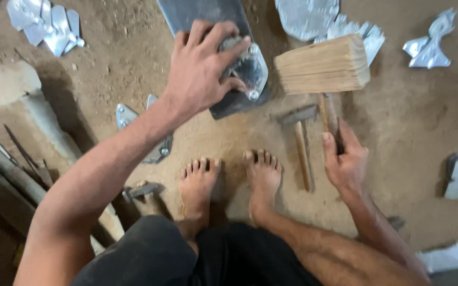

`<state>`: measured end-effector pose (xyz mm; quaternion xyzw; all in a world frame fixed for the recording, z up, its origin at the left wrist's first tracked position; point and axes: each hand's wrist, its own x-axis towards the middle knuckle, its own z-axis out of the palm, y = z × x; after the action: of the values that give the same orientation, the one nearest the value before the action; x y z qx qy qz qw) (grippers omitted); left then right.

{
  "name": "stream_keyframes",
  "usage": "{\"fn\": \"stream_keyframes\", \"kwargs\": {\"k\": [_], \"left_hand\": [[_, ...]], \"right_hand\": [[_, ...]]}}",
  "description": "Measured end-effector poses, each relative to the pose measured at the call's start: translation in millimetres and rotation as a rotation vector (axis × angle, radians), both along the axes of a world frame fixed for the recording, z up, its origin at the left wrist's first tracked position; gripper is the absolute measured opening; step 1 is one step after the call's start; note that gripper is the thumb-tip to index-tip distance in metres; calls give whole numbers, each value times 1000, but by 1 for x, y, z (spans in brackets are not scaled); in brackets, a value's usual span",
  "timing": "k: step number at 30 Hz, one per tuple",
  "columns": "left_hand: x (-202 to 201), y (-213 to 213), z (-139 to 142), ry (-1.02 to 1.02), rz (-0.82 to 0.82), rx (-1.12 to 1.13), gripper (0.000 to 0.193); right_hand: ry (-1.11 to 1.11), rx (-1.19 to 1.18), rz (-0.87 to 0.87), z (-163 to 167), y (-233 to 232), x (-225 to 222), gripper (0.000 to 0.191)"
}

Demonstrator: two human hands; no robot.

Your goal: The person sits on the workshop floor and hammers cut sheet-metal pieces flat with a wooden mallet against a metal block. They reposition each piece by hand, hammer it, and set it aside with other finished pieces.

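My left hand [200, 66] presses a shiny sheet-metal piece [250, 69] down on a dark flat metal block [208, 16] lying on the dirt floor. My right hand [345, 159] grips the handle of a big wooden mallet [322, 66], whose blocky head is raised just right of the metal piece. A small metal hammer [299, 132] with a wooden handle lies on the ground between the mallet handle and my bare feet [229, 177].
Cut sheet-metal pieces lie scattered at top left [46, 21], top middle [306, 16] and top right [430, 45]. Another metal piece [125, 114] lies under my left forearm. A stone slab [11, 90] and tools [17, 159] sit at left; a small metal block [457, 175] at right.
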<state>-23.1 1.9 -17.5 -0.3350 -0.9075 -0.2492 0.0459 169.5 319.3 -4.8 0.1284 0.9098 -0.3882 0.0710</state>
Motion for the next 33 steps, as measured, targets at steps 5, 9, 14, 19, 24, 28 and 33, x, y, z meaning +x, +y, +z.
{"fn": "stream_keyframes", "kwargs": {"k": [5,9,14,19,24,28,33], "left_hand": [[-7,2,0,69,-175,-17,76],[4,2,-7,-67,68,58,76],[19,7,-13,-15,176,89,71],[19,9,-10,-31,209,91,71],[19,9,-8,-25,240,94,72],[20,10,-8,-40,256,114,72],[24,7,0,-111,304,183,77]], "right_hand": [[-39,-201,-128,-12,-8,14,33],[-4,-226,-108,-15,-12,12,37],[92,-73,-20,7,-2,-5,19],[295,24,116,20,-9,-29,25],[141,43,-12,19,-6,-39,32],[277,78,64,12,0,-34,35],[212,125,147,19,-3,-35,41]]}}
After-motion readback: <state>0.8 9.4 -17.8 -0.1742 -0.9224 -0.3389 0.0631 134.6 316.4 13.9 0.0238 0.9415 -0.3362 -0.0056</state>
